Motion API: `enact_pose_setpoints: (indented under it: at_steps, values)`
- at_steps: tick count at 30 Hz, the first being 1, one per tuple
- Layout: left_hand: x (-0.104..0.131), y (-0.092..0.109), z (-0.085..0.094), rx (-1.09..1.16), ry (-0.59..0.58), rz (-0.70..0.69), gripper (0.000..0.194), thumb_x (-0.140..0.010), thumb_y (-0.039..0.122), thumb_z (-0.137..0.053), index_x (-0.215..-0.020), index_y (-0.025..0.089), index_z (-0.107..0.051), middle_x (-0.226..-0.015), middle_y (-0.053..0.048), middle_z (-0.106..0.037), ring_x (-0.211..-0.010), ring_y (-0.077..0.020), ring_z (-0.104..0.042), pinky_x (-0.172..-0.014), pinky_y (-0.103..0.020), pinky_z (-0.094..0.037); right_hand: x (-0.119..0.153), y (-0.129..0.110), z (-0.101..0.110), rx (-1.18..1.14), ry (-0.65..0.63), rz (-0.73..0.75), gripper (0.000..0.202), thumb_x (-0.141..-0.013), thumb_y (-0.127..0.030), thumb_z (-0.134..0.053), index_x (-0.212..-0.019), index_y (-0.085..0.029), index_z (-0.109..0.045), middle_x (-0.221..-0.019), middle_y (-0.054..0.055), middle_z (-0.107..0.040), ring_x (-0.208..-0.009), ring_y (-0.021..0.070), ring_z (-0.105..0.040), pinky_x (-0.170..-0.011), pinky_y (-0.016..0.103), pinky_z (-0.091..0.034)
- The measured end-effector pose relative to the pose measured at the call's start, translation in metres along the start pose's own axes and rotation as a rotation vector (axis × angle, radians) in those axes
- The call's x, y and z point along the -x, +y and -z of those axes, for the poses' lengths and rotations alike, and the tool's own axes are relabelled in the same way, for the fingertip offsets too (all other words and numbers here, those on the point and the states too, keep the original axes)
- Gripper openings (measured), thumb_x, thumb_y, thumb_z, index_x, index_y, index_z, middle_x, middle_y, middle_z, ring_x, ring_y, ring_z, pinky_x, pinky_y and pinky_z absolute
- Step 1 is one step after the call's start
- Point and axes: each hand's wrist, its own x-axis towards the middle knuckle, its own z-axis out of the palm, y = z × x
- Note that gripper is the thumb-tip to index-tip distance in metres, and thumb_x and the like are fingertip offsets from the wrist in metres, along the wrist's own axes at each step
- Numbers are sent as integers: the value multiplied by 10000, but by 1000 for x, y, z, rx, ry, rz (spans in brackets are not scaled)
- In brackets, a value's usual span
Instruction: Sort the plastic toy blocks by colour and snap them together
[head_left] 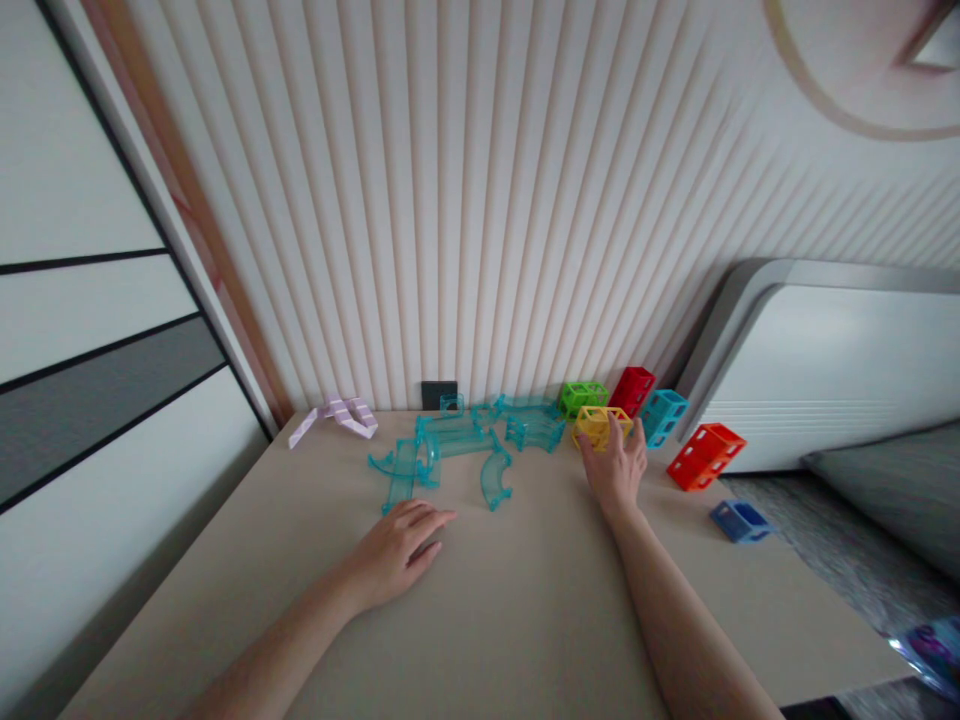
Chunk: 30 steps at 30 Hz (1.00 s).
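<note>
My left hand (397, 550) rests on the table with its fingers apart and nothing in it, just below the clear teal track pieces (454, 437). My right hand (616, 462) has its fingers around the near side of a yellow block frame (592, 427). Behind the yellow frame stands a green one (583, 398), with a dark red one (632, 390) and a light blue one (663, 417) to the right. A curved teal piece (495, 479) lies between my hands.
An orange-red block frame (705, 457) and a blue one (741, 521) are near the table's right edge. Purple striped pieces (350, 416) lie at the back left. A ribbed wall (465, 200) rises behind the table (517, 620). A bed stands at the right.
</note>
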Motion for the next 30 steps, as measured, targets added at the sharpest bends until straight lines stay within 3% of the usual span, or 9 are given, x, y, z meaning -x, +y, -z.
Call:
enact_pose_setpoints:
  at_steps: [7, 22, 27, 30]
  values:
    - [1, -1, -1, -9, -12, 14, 401, -959, 204, -535, -1350, 288, -524, -1242, -42, -654, -1195, -215, -581, -1054, -397, -485, -6, 15, -12, 18, -151, -76, 617, -928, -514, -461, -1472, -226, -424, -1604, 190, -261, -1398, 381, -400, -1031, 540, -433]
    - [1, 1, 1, -8, -8, 8, 399, -948, 186, -545, -1334, 286, -538, -1228, -35, -662, -1174, -206, -593, -1039, -384, -497, -5, 10, -13, 21, -131, -85, 641, -928, -514, -444, -1487, -204, -386, -1606, 212, -232, -1399, 390, -386, -1038, 520, -413]
    - [0, 0, 0, -17, -9, 7, 407, -940, 179, -549, -1333, 284, -546, -1226, -40, -665, -1170, -209, -597, -1038, -383, -499, -12, -3, -3, 64, 16, -36, 531, -982, -445, -368, -1419, -174, -497, -1567, 193, -337, -1410, 341, -370, -1105, 516, -333]
    - [0, 0, 0, -23, -20, 11, 411, -936, 178, -556, -1332, 287, -552, -1221, -38, -667, -1163, -209, -602, -1032, -382, -505, -34, -10, 2, 135, -51, 89, 488, -1008, -425, -324, -1329, -183, -600, -1501, 158, -462, -1404, 303, -383, -1143, 493, -281]
